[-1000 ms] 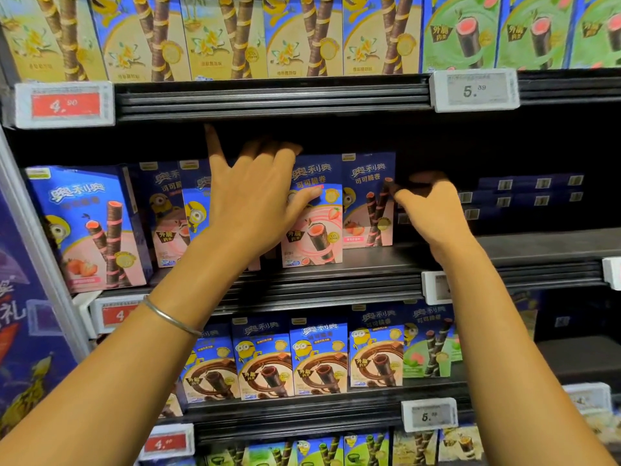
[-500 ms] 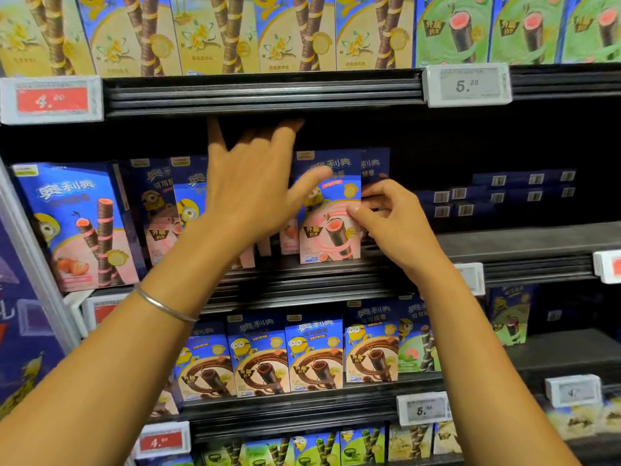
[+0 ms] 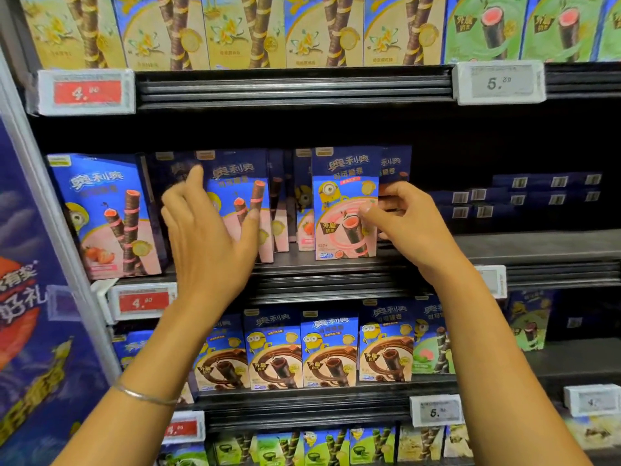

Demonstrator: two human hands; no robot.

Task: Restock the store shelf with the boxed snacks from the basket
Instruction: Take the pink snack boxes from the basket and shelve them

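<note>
Head view: a box [image 3: 339, 183] is stood at the shelf [image 3: 524, 247] front, pinched by the right hand [image 3: 406, 223]; the left hand [image 3: 208, 237], spread open, is laid against neighbouring boxes [image 3: 232, 183]. Placement seems underway; release and squaring are called for next.

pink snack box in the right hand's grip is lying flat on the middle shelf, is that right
Not quite. The pink snack box stands upright on the middle shelf, not lying flat. The right hand does hold it, with the thumb on its front and the fingers round its right edge. The head view shows this.
</note>
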